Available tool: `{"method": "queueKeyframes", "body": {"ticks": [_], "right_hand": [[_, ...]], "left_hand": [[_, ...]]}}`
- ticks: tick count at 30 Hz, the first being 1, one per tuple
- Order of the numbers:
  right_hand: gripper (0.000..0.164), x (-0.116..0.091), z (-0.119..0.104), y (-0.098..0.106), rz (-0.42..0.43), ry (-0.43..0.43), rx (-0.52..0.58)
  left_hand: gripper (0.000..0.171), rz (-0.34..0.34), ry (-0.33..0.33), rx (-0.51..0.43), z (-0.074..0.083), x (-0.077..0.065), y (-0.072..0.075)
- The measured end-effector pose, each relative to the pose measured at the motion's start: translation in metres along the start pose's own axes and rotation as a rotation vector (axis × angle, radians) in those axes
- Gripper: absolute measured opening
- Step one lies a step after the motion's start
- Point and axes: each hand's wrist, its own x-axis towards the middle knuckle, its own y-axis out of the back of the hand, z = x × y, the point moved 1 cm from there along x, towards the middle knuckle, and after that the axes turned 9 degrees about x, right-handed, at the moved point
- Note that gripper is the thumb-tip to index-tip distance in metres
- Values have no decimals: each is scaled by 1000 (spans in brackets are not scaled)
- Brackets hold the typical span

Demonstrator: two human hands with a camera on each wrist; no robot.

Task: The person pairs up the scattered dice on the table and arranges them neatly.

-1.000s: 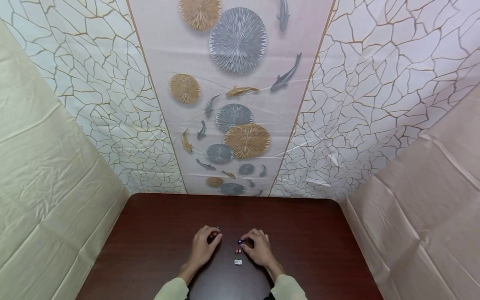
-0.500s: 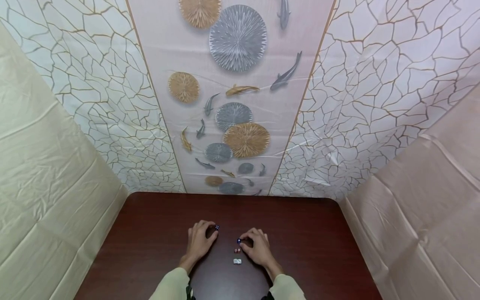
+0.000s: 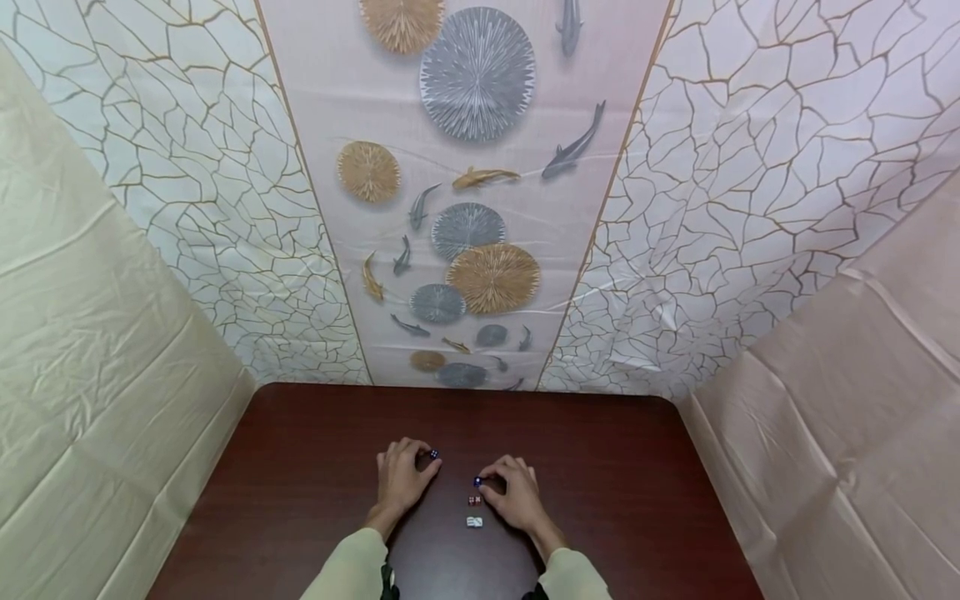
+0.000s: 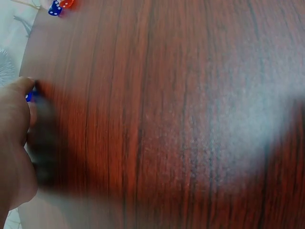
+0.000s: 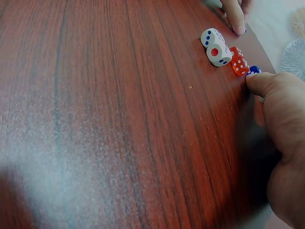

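My left hand [image 3: 401,482] has its thumb and index finger around a small blue die [image 3: 434,454] with white pips, at the left of the group. In the left wrist view this blue die [image 4: 29,97] shows only partly between the fingertips. My right hand [image 3: 516,493] pinches a second blue die [image 3: 477,482]; the right wrist view has this blue die [image 5: 254,71] at the thumb tip, beside the red dice. Two red translucent dice [image 5: 240,67] sit side by side, and two white dice [image 5: 219,55] touch each other nearer the body.
All the dice are on a dark red-brown wooden table [image 3: 322,433] with rounded far corners. A patterned cloth backdrop [image 3: 480,183] hangs behind its far edge. Plain beige cloth [image 3: 112,350] hangs along the left side, and another beige cloth [image 3: 840,433] on the right.
My left hand has shifted slightly left and away from the body, then its thumb has come back toward the left blue die. The right hand and the other dice stay nearly still.
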Motion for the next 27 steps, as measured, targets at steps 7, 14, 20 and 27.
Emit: {"method": "queueKeyframes", "body": {"ticks": [7,14,20,27], "right_hand": [[14,0,-1,0,-13,-29,-2],[14,0,0,0,-32,-44,0],[15,1,0,0,-53,-92,-5],[15,2,0,-1,-31,-70,-23]], "left_hand": [[21,-29,35,28,3,2,1],[18,-1,11,24,4,-1,1],[17,14,-51,17,7,-9,2],[12,-136,-121,-36,19,-13,9]]}}
